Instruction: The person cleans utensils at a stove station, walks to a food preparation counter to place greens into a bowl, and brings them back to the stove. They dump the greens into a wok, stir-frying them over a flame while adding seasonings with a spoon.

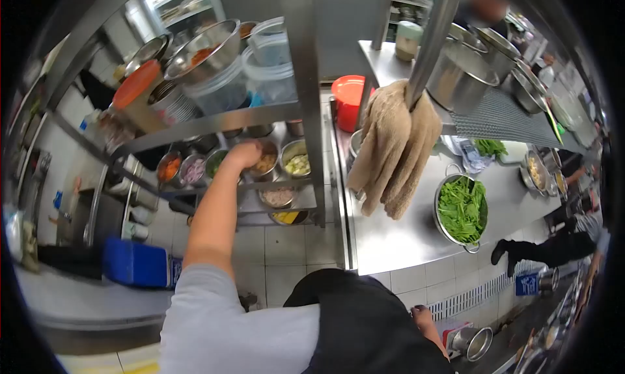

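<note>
My left hand (244, 154) reaches into the rack over a row of metal bowls. It is at the edge of a bowl of brownish food (265, 164), and its fingertips are hidden, so its grip does not show. Close by are a bowl of chopped pale-green pieces (298, 165), a bowl of green food (215, 164), a bowl of pinkish-purple slices (193, 169) and a bowl of orange pieces (170, 168). My right hand (423, 317) hangs low beside my dark apron (371, 322), fingers curled; whatever they may hold is too small to make out.
Metal rack bars (215, 128) cross around my left arm. A steel counter (390, 247) holds a colander of leafy greens (462, 209); brown towels (394, 146) hang above it. A red bucket (349, 100) stands behind. Another person's dark-clothed leg (547, 249) is at right.
</note>
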A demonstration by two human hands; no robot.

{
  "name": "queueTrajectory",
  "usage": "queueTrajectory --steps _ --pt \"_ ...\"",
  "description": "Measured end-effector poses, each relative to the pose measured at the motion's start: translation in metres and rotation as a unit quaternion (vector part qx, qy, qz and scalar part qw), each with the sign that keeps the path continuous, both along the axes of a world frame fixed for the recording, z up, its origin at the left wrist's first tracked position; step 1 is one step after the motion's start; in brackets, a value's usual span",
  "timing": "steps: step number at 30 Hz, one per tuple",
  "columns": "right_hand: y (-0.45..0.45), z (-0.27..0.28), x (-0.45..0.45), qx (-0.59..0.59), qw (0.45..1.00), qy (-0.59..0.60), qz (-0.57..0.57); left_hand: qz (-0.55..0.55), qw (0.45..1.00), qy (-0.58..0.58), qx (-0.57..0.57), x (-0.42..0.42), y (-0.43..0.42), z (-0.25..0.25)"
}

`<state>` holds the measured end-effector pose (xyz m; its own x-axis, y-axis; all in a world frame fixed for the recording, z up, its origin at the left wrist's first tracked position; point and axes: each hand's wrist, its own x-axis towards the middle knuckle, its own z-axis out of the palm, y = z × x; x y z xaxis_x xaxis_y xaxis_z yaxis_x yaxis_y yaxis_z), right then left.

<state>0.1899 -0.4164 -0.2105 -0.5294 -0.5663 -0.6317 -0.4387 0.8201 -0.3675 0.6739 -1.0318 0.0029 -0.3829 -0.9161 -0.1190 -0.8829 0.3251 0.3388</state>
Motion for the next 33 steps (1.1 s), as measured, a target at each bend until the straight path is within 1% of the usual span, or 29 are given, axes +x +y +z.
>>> queueTrajectory --steps 1,2,3,4,5,6,7,9,10,11,12,13,15,17,18,19,20,21,22,23,24,25,26,27,28,29,30,31,33 --pt "-0.015 0.011 0.012 0.009 0.999 -0.041 0.030 -0.023 0.997 -0.072 -0.018 -0.008 -0.017 -0.009" --pt "-0.020 0.001 0.025 -0.031 0.987 0.054 0.148 -0.046 0.997 -0.052 -0.015 -0.017 -0.009 0.000" --pt "-0.023 -0.007 0.028 -0.009 0.987 -0.013 0.163 -0.054 0.993 -0.094 0.040 -0.012 -0.033 -0.038" --pt "-0.047 0.043 0.056 0.004 0.997 -0.032 0.064 -0.080 0.986 -0.132 0.061 -0.021 -0.025 -0.031" --pt "-0.050 0.045 0.062 -0.006 0.997 -0.027 0.075 -0.051 0.985 -0.134 0.094 -0.033 -0.019 -0.029" --pt "-0.047 0.039 0.066 -0.016 0.996 -0.024 0.090 -0.134 0.970 -0.198 0.037 -0.035 -0.010 -0.022" --pt "-0.041 0.043 0.071 -0.012 0.998 -0.022 0.058 -0.021 0.988 -0.144 0.049 -0.029 -0.023 -0.049" --pt "-0.035 0.047 0.076 0.004 0.999 -0.029 0.042 -0.032 0.985 -0.145 0.087 -0.031 -0.025 -0.052" --pt "-0.026 0.046 0.077 0.032 0.999 -0.036 0.013 -0.048 0.987 -0.109 0.104 -0.032 -0.021 -0.050" --pt "-0.017 0.052 0.081 0.053 0.999 -0.013 0.001 -0.060 0.988 -0.075 0.122 -0.031 -0.016 -0.048" --pt "-0.002 0.046 0.080 0.055 0.998 -0.006 -0.010 -0.058 0.989 -0.045 0.131 -0.030 -0.018 -0.053" --pt "0.016 0.038 0.081 0.056 0.998 0.000 -0.021 -0.065 0.989 -0.049 0.127 -0.029 -0.022 -0.056" --pt "0.054 0.009 0.081 0.069 0.996 -0.013 -0.055 -0.060 0.983 -0.111 0.131 -0.039 -0.008 -0.030" --pt "0.095 -0.018 0.087 0.087 0.992 -0.025 -0.085 -0.082 0.982 -0.134 0.106 -0.034 -0.020 -0.034" --pt "0.113 -0.030 0.091 0.094 0.993 -0.002 0.066 -0.069 0.984 -0.101 0.126 -0.029 -0.027 -0.035" --pt "0.123 -0.037 0.097 0.100 0.971 0.022 0.217 -0.054 0.985 -0.067 0.147 -0.021 -0.035 -0.039" --pt "0.130 -0.031 0.104 0.099 0.970 0.021 0.223 -0.044 0.991 -0.046 0.117 -0.011 -0.050 -0.057" --pt "0.137 -0.019 0.112 0.079 0.987 -0.055 0.130 -0.079 0.994 -0.048 0.063 -0.014 -0.038 -0.040" --pt "0.141 -0.015 0.117 0.061 0.988 -0.132 0.043 -0.108 0.993 -0.053 0.011 -0.026 -0.020 -0.016" --pt "0.158 -0.062 0.110 0.071 0.986 -0.117 0.098 -0.096 0.994 -0.050 0.025 -0.025 -0.019 -0.018" --pt "0.175 -0.106 0.104 0.079 0.980 -0.100 0.153 -0.179 0.979 -0.102 0.003 -0.020 -0.028 -0.019" --pt "0.191 -0.148 0.100 0.084 0.971 -0.082 0.206 -0.085 0.995 -0.041 0.042 -0.026 -0.018 -0.013" --pt "0.182 -0.151 0.091 0.086 0.962 -0.088 0.246 -0.071 0.996 -0.046 -0.020 -0.025 -0.016 -0.019" --pt "0.175 -0.145 0.084 0.055 0.987 -0.092 0.120 -0.060 0.997 -0.027 -0.037 -0.022 -0.018 -0.022" --pt "0.165 -0.134 0.078 0.023 0.995 -0.092 -0.015 -0.151 0.985 -0.053 -0.062 -0.001 -0.051 -0.066" --pt "0.151 -0.118 0.073 0.024 0.995 -0.094 0.006 -0.081 0.995 -0.048 -0.038 -0.008 -0.037 -0.048" --pt "0.130 -0.097 0.067 0.018 0.998 -0.056 0.003 -0.170 0.978 -0.111 -0.054 -0.002 -0.045 -0.051" --pt "0.112 -0.074 0.064 0.012 1.000 -0.018 -0.005 -0.159 0.979 -0.113 -0.055 0.006 -0.048 -0.056" --pt "0.067 -0.005 0.060 0.005 0.999 -0.029 -0.017 0.018 1.000 0.010 0.005 -0.011 -0.026 -0.023"
